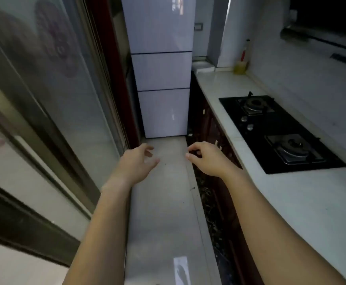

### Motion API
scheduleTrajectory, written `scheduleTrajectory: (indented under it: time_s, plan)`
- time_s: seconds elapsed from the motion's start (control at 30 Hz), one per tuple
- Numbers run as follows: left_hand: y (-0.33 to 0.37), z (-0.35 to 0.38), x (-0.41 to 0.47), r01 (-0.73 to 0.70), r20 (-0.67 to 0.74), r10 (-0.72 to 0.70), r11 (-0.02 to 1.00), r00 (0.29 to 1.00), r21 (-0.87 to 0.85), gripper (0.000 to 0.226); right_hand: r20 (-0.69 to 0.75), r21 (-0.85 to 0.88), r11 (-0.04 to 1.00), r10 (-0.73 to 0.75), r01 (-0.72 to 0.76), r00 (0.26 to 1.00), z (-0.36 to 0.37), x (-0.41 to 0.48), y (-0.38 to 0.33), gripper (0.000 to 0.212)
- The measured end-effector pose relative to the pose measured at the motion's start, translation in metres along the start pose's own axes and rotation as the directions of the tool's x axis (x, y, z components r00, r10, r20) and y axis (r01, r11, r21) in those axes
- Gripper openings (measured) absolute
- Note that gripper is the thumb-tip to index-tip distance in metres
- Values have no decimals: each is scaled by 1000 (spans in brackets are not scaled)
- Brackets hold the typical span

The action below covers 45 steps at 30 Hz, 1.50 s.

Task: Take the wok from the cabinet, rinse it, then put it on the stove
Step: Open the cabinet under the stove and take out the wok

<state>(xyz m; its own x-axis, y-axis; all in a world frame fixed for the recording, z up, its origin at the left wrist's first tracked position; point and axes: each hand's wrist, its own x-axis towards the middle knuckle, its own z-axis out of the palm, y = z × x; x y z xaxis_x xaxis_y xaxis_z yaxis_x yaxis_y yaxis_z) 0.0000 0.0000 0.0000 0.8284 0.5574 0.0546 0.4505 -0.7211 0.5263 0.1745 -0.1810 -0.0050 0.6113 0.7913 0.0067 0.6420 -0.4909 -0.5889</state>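
With the left hand [139,161] and right hand [207,159] empty, apart and loosely curled near the stove [281,132], and the wok unseen, presumably inside the dim cabinet [208,122] below the stove, a blind grab could knock it against the cabinet's edge

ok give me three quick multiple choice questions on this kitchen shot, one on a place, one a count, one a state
1. Where is the stove? A) on the floor B) set in the counter on the person's right C) inside a sink
2. How many burners does it have? A) one B) two C) four
3. What do the hands hold? A) a wok B) a sponge C) nothing

Answers: 1 B, the black stove sits in the pale counter to the right. 2 B, a near burner and a far burner show. 3 C, the left hand and right hand hover empty, fingers loosely curled.
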Motion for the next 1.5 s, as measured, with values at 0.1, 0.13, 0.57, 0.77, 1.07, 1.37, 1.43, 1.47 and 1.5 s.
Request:
scheduleTrajectory:
  time_s: [0.1, 0.13, 0.57, 0.77, 1.07, 1.37, 1.43, 1.47, 1.5]
  plan:
    - [-23, -9, 38, -27, -41, 27, 1000, 999, 15, 45, -107, 0, 999, 40, -40, 993, 6, 32, -12, 41]
    - [-28, -9, 46, -15, 9, 15, 999, 1000, 30, 44, -97, -27, 998, 54, -57, 994, 10, 38, -15, 41]
    - [-63, 11, 189, -80, 156, 81, 997, 984, -13, 35, -98, -4, 991, 129, -130, 987, 21, 165, 24, 42]
    - [-73, -1, 275, -46, 202, 10, 983, 979, 178, 35, -66, 46, 997, 69, -66, 995, 25, 267, 36, 39]
    - [-50, 24, 402, -40, 266, -11, 982, 964, 185, 32, -109, 122, 988, 108, -95, 988, -11, 373, 84, 32]
    - [-12, 82, 519, -260, 392, 185, 955, 901, 145, 31, -194, 113, 931, 365, -348, 911, -40, 396, 160, 31]
    - [3, 99, 547, -347, 461, 272, 934, 845, 85, 32, -236, 126, 898, 440, -421, 867, -50, 398, 172, 29]
    - [12, 107, 560, -387, 491, 314, 921, 813, 52, 32, -270, 140, 876, 482, -461, 834, -56, 397, 178, 28]
    - [20, 114, 572, -424, 517, 356, 905, 778, 15, 32, -304, 157, 851, 524, -501, 796, -61, 396, 183, 27]
